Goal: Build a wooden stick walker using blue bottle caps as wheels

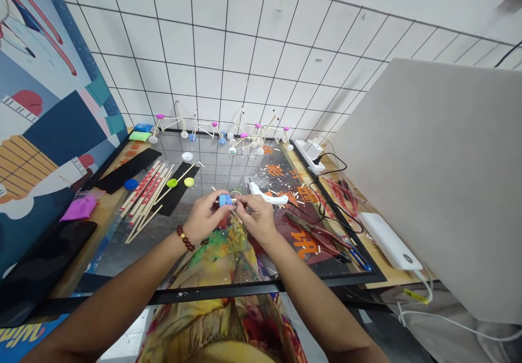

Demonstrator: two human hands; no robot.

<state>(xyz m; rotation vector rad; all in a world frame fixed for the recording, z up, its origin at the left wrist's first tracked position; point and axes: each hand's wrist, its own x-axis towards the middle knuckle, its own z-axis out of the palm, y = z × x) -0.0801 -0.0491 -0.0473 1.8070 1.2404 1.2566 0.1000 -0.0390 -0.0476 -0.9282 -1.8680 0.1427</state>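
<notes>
My left hand (206, 217), with a beaded bracelet (185, 238) at the wrist, is closed around a small blue block-like piece (224, 200). Pinched close to the right end of that piece, my right hand (260, 216) has its thumb and fingertips on what looks like a thin pale stick. The fingers partly hide the stick, and whether it passes into the blue piece cannot be made out. Just beyond my right hand lies a white glue gun (269, 195) on the glossy tabletop (220, 167).
Wooden sticks (149, 194), some in red-and-white wrappers, lie left near a blue cap (131, 184) and a green cap (172, 183). Stick figures (244, 135) line the back. Pliers (316, 233), blue-handled scissors (359, 254), a power strip (310, 156) and loose cables occupy the right.
</notes>
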